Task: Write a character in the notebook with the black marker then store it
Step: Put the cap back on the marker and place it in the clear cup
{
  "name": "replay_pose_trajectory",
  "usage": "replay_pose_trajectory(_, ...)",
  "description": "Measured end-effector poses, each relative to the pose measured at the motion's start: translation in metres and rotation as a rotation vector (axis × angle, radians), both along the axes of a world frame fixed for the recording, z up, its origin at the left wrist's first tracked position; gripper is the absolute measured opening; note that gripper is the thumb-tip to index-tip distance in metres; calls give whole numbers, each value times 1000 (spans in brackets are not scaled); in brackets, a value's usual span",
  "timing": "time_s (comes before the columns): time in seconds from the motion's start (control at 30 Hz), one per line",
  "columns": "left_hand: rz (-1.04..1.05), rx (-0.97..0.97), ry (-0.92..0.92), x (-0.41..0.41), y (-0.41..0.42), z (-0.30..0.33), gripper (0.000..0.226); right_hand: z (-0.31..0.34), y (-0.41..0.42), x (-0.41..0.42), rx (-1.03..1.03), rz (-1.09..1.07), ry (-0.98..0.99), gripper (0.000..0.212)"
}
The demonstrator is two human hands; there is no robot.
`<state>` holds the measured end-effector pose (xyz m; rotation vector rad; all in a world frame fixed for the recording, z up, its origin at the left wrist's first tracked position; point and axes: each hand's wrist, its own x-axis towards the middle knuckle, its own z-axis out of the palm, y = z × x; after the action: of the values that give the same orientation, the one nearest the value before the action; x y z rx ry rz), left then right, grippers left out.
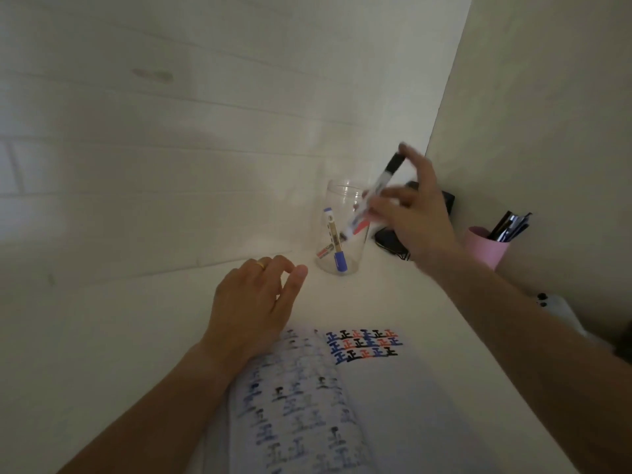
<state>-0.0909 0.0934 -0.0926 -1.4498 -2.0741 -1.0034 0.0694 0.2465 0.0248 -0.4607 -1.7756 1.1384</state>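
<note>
An open notebook (372, 388) lies on the white table near me, its right page carrying rows of black, blue and red characters at the top. A clear jar (342, 230) stands behind it near the wall, with a blue marker (333, 234) and a red marker (323, 251) inside. My right hand (413, 217) is beside the jar's rim, gripping the black marker (379, 186), which tilts with its lower end inside the jar and its black cap up. My left hand (256, 299) rests on the table at the notebook's top left corner, fingers loosely curled, holding nothing.
A pink cup (484, 246) of dark pens stands at the right by the side wall. A black object with a cord (390, 239) lies behind the jar in the corner. A white object (561, 309) sits at the table's right edge. White walls close in the back and right.
</note>
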Motion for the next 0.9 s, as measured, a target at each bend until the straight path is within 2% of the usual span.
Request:
replay_pose_trajectory(0.13,43,-13,47,-5,3,-4,40,36,43,-42,265,-352,92,62)
replay_pose_trajectory(0.27,63,-60,49,-7,6,-6,43,33,62,-65,437,-561,-38,42)
replay_pose_trajectory(0.37,42,-87,43,-6,9,-6,45,10,73,-74,442,-586,-212,25)
replay_pose_trajectory(0.47,33,-91,45,-5,9,-8,44,-7,79,-78,478,-622,-315,22)
replay_pose_trajectory(0.73,41,-119,50,-6,9,-10,47,-11,77,-79,424,-665,-395,24)
replay_pose_trajectory(0.9,13,-128,45,-2,3,-4,51,-24,24,-36,540,-562,-464,24)
